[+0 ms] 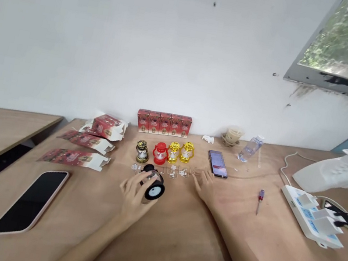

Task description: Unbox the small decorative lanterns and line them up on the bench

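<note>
My left hand [135,195] is wrapped round a small black lantern [154,189]. The lantern is tipped over so that its round base, with a white disc in the middle, faces me. My right hand [205,188] lies on the table with its thumb and fingers apart, beside a row of thin wire pieces and small white parts [172,172]. Behind these parts stand several upright mini lanterns: a bronze lantern [142,152], a red lantern [160,153] and two gold lanterns [173,152]. A phone with a lit screen [218,164] lies just beyond my right fingertips.
Several red boxes [164,124] line the wall. Opened cartons [77,159] and a dark phone [31,203] lie left. Right are a screwdriver [260,200], a water bottle [251,149], a cup [233,136], a power strip [311,218] with cables and a white bag [342,170].
</note>
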The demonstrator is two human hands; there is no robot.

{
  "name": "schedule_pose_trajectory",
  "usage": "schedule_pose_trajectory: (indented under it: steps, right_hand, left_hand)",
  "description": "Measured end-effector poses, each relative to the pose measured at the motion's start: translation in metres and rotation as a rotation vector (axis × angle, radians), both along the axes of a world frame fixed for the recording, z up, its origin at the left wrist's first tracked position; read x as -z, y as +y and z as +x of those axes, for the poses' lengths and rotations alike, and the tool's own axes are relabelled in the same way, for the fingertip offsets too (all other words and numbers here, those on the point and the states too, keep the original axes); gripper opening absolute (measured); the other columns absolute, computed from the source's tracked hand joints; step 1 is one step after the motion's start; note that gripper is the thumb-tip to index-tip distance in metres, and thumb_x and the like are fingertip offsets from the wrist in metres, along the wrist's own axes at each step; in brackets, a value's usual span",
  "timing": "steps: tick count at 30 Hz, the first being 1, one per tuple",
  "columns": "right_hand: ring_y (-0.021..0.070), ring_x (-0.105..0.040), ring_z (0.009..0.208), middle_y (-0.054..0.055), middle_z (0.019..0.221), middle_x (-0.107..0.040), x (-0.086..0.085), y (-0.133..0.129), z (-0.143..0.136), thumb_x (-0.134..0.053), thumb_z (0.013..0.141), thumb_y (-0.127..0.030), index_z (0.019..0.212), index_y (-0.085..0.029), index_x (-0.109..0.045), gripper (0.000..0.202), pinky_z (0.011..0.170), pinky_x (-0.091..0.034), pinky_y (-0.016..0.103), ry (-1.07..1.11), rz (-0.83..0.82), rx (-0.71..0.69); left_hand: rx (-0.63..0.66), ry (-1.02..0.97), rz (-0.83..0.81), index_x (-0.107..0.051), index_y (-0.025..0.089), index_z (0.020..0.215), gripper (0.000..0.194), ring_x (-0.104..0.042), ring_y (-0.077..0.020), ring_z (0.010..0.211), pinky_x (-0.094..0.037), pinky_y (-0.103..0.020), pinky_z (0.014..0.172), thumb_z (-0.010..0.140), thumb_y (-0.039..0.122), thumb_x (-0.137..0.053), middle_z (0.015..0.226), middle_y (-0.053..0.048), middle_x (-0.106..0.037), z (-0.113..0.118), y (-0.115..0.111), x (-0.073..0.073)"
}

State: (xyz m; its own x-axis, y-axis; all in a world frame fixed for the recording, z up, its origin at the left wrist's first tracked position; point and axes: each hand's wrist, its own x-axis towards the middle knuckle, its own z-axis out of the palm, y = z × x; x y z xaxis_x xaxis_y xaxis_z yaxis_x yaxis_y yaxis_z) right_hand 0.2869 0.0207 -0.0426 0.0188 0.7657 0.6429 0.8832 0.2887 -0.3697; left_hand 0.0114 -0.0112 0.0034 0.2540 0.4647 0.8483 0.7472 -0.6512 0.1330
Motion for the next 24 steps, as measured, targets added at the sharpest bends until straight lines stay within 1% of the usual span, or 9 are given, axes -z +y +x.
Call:
schedule_pose_trajectory:
  steps: [2,3,5,7,10,14,19,21,24]
  right_hand:
    - [0.0202,-0.058,0.084,0.007,0.081,-0.062,0.001,-0.012,-0.017,-0.045,0.091,-0.031,0.082,-0.019,-0.060,0.021,0.077,-0.045,0.036,0.093,0.093,-0.037]
    - [0.0195,-0.058,0.083,0.006,0.083,-0.063,0.000,-0.019,-0.027,-0.048,0.091,-0.030,0.084,-0.019,-0.059,0.017,0.077,-0.046,0.036,0.145,0.143,-0.083]
    - [0.0182,-0.059,0.084,0.006,0.086,-0.062,-0.001,-0.033,-0.047,-0.052,0.089,-0.026,0.086,-0.020,-0.059,0.009,0.076,-0.047,0.035,0.215,0.207,-0.192]
    - [0.0170,-0.059,0.081,0.005,0.086,-0.062,-0.005,-0.044,-0.066,-0.056,0.086,-0.023,0.085,-0.021,-0.061,0.005,0.074,-0.046,0.034,0.219,0.245,-0.292]
    - [0.0157,-0.059,0.077,0.005,0.086,-0.062,-0.008,-0.050,-0.085,-0.058,0.085,-0.022,0.083,-0.021,-0.063,0.005,0.072,-0.046,0.034,0.225,0.279,-0.410]
    - [0.0155,-0.058,0.076,0.004,0.085,-0.061,-0.009,-0.050,-0.096,-0.058,0.086,-0.022,0.083,-0.022,-0.064,0.006,0.069,-0.048,0.033,0.289,0.267,-0.472]
    - [0.0142,-0.058,0.077,0.004,0.083,-0.057,-0.009,-0.050,-0.102,-0.053,0.088,-0.020,0.082,-0.022,-0.061,0.011,0.068,-0.050,0.029,0.364,0.153,-0.527]
    - [0.0143,-0.057,0.077,0.004,0.083,-0.057,-0.008,-0.050,-0.103,-0.050,0.089,-0.020,0.083,-0.021,-0.059,0.011,0.068,-0.050,0.028,0.342,0.118,-0.529]
    - [0.0153,-0.056,0.076,0.005,0.081,-0.057,-0.004,-0.047,-0.104,-0.044,0.091,-0.022,0.087,-0.020,-0.053,0.010,0.067,-0.050,0.029,0.228,0.114,-0.514]
  left_hand:
    - [0.038,0.074,0.001,-0.056,0.022,0.115,0.038,-0.058,-0.0248,0.106,-0.025,-0.038,0.093,0.077,0.021,-0.061,0.111,-0.008,-0.066,0.003,0.003,-0.003]
    - [0.062,0.103,-0.003,-0.055,0.021,0.116,0.038,-0.058,-0.0241,0.106,-0.024,-0.038,0.093,0.078,0.020,-0.059,0.110,-0.008,-0.067,0.004,0.003,-0.002]
    - [0.097,0.143,-0.002,-0.056,0.019,0.115,0.036,-0.060,-0.0224,0.100,-0.027,-0.035,0.088,0.079,0.019,-0.058,0.105,-0.007,-0.069,0.005,0.001,0.002]
    - [0.109,0.149,0.001,-0.059,0.020,0.113,0.032,-0.060,-0.0204,0.092,-0.029,-0.033,0.081,0.081,0.020,-0.058,0.098,-0.005,-0.071,0.005,-0.003,0.009]
    - [0.102,0.115,0.011,-0.063,0.022,0.108,0.025,-0.058,-0.0182,0.083,-0.029,-0.033,0.077,0.086,0.027,-0.054,0.092,-0.003,-0.073,0.005,-0.008,0.016]
    - [0.126,0.129,0.051,-0.064,0.021,0.107,0.025,-0.056,-0.0164,0.079,-0.028,-0.033,0.074,0.089,0.032,-0.051,0.089,-0.002,-0.073,0.003,-0.010,0.014]
    - [0.128,0.157,0.032,-0.064,0.020,0.107,0.025,-0.056,-0.0163,0.080,-0.028,-0.033,0.072,0.090,0.031,-0.049,0.089,-0.002,-0.073,-0.001,-0.008,0.009]
    - [0.121,0.171,0.020,-0.064,0.021,0.108,0.025,-0.056,-0.0163,0.081,-0.027,-0.034,0.072,0.091,0.030,-0.048,0.090,-0.002,-0.073,-0.001,-0.007,0.009]
    - [0.123,0.173,0.009,-0.064,0.021,0.109,0.025,-0.057,-0.0162,0.082,-0.026,-0.034,0.072,0.090,0.029,-0.048,0.090,-0.002,-0.072,0.000,-0.005,0.010]
